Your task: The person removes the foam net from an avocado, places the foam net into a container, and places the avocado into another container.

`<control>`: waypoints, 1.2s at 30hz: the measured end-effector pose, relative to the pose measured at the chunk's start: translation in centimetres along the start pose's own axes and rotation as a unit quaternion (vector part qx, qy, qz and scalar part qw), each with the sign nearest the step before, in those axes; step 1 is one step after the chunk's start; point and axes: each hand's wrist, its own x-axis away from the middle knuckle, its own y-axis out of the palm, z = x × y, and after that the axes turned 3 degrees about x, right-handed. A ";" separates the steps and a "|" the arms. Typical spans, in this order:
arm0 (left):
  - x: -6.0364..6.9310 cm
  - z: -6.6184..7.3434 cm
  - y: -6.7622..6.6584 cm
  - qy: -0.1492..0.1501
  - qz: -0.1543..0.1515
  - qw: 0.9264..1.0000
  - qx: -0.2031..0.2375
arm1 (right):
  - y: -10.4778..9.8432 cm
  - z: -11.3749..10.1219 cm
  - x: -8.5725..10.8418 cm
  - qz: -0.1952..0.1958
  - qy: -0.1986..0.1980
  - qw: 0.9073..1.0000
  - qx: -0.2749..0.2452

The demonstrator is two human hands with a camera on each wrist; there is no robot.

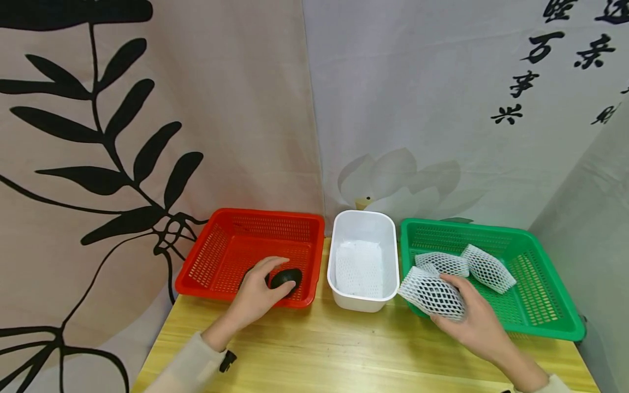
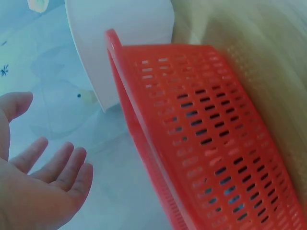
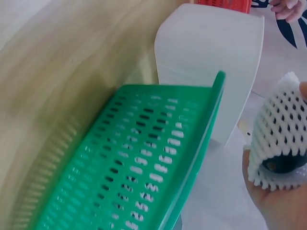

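My left hand [image 1: 254, 293] is above the front of the red basket [image 1: 231, 215], thumb and fingers apart with nothing between them. In the left wrist view the fingers [image 2: 62, 167] are loosely bent. Below this hand lies a dark avocado [image 1: 286, 281]; a second dark one is mostly hidden behind the hand. My right hand [image 1: 474, 322] grips an avocado [image 3: 283, 164] in a white foam net sleeve [image 1: 434, 292], over the front left of the green basket [image 1: 555, 284]. The dark end of the fruit shows through the sleeve's opening in the right wrist view.
Two more white foam net pieces, one at the left [image 1: 444, 262] and one at the right [image 1: 488, 267], lie in the green basket. A white plastic bin [image 1: 361, 303] stands between the baskets on the wooden table [image 1: 344, 355]. A printed curtain [image 1: 255, 109] hangs behind.
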 end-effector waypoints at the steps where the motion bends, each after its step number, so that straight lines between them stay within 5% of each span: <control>1: 0.1 0.0 0.2 0.005 -0.001 1.000 0.001 | 0.2 -0.1 0.1 -0.001 -0.005 1.000 0.000; 15: 1.5 1.1 2.8 0.041 -0.040 0.998 0.008 | 3.3 -0.9 1.3 -0.007 -0.100 0.994 -0.054; 27: 2.5 1.9 5.5 0.085 -0.073 0.993 0.032 | 5.9 -1.2 2.6 -0.023 -0.140 0.987 -0.076; 36: 3.7 2.1 8.3 0.100 -0.098 0.989 0.050 | 8.2 -1.7 3.8 -0.069 -0.131 0.987 -0.064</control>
